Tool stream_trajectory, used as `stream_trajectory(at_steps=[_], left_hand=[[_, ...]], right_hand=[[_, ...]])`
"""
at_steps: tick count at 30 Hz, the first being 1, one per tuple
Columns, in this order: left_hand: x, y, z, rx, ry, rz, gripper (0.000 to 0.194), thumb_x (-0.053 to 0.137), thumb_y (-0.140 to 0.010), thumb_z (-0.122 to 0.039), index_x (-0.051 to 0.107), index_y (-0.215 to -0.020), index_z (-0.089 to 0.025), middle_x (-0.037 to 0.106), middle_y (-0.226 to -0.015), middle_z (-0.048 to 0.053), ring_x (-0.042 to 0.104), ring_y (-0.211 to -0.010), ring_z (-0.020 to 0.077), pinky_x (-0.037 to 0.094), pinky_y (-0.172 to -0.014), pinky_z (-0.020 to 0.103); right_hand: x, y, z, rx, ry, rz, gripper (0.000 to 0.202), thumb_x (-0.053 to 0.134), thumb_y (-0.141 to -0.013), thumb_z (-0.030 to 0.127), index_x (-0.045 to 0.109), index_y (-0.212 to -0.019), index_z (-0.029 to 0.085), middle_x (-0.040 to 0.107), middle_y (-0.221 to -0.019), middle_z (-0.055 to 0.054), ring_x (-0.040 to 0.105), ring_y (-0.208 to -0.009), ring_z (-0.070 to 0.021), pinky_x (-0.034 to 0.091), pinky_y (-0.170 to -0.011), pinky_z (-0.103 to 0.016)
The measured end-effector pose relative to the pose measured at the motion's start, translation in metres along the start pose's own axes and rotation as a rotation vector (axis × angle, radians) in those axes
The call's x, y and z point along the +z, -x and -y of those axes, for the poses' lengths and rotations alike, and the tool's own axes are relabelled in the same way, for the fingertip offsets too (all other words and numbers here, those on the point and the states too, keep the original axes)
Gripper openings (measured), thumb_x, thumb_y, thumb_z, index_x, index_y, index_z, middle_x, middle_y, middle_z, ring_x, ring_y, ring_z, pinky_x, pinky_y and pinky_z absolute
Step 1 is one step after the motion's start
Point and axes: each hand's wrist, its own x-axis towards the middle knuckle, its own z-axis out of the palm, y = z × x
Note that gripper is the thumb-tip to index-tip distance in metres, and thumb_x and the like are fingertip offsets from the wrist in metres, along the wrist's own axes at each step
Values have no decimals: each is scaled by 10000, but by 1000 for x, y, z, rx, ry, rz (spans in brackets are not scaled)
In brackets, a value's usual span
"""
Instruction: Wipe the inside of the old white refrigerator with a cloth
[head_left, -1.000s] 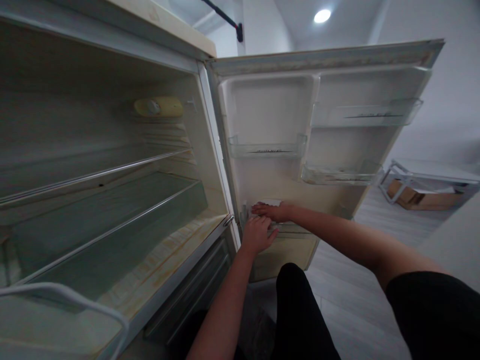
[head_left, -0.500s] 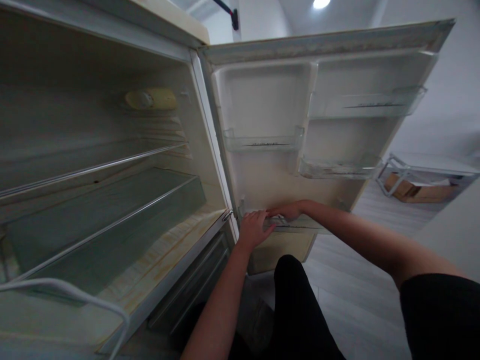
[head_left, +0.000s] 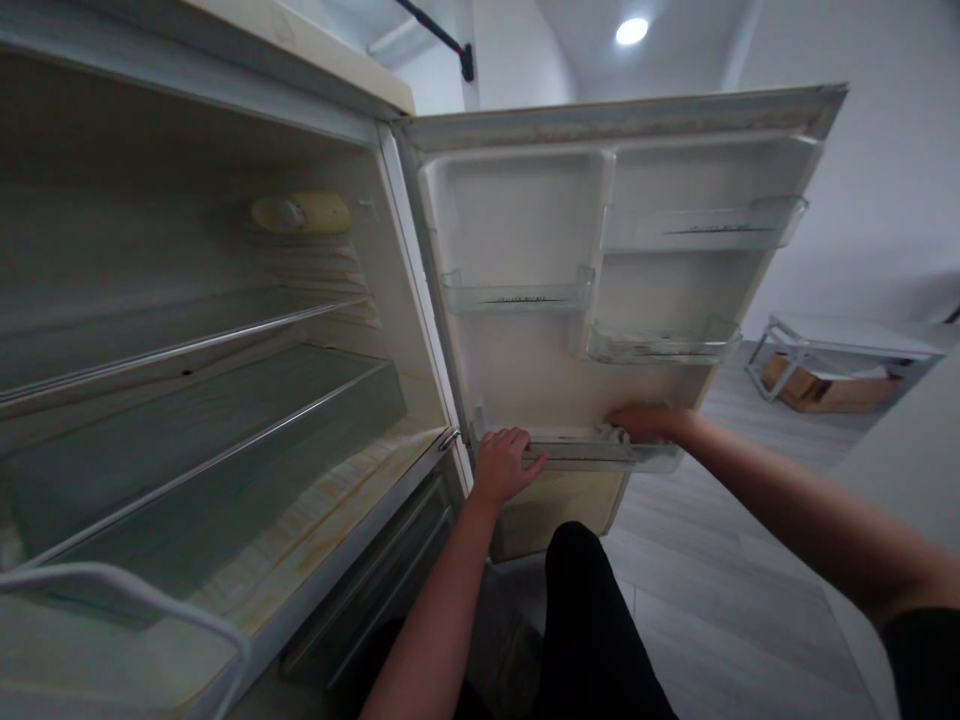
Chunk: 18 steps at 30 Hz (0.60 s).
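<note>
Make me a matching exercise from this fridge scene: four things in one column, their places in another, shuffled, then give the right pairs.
Things:
1. left hand
2. right hand
3. yellow control knob housing
4. cardboard box

Places:
A. on the floor under a white frame, far right
B. at the right end of the lowest door shelf
C. high on the inner wall of the fridge compartment
D. gripping the left end of the lowest door shelf

Pairs: 1-D, 2-B, 3-C, 4-A
</note>
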Motion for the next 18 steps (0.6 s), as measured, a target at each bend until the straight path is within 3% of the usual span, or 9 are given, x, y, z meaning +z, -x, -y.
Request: stream_trajectory(at_steps=[2, 5, 7, 9, 13, 18], left_hand=[[2, 0, -1, -10, 44, -2, 268, 666, -914, -457, 612, -929, -194, 701, -914, 70, 667, -929, 283, 451, -863, 437], [-4, 5, -2, -55, 226, -56, 397, 710, -883, -408, 581, -1174, -171, 709, -1093, 115, 669, -1052, 309, 484, -937, 464], [-16, 14, 0, -120, 395, -134, 542, 716, -874, -391, 506, -1323, -172, 677, -1230, 147, 649, -1149, 309, 497, -985, 465], [-30, 27, 8, -181, 534, -194, 562, 697, -886, -381, 480, -1372, -201, 649, -1293, 146, 632, -1199, 288, 499, -1022, 454], [-51, 57, 33, -292, 610, -229, 407, 668, -904, -339, 556, -1284, -247, 633, -1303, 105, 607, -1220, 252, 515, -1010, 425], [-44, 78, 45, -390, 688, -216, 292, 605, -945, -310, 569, -1228, -248, 636, -1265, 94, 614, -1186, 228, 529, -976, 403]], right_hand=[[-6, -12, 20, -138, -152, -59, 353, 639, -805, 144, 738, -1142, 179, 743, -1189, -116, 699, -1075, -249, 525, -953, -353], [-9, -28, 66, -306, -414, -293, 401, 555, -886, 208, 627, -1275, 142, 682, -1298, -139, 652, -1164, -235, 495, -1017, -374], [-3, -36, 102, -352, -459, -384, 358, 546, -910, 245, 596, -1245, 129, 687, -1257, -140, 660, -1123, -223, 508, -977, -353], [8, -43, 141, -372, -345, -361, 388, 584, -912, 287, 574, -1267, 130, 688, -1241, -144, 668, -1110, -241, 515, -952, -356], [27, -58, 208, -156, 94, -375, 432, 660, -857, 259, 593, -1249, 88, 702, -1116, -197, 697, -1015, -346, 528, -893, -482], [29, -85, 250, 1, 66, -395, 233, 515, -943, 160, 628, -1129, 76, 728, -1039, -202, 735, -977, -314, 565, -836, -443]])
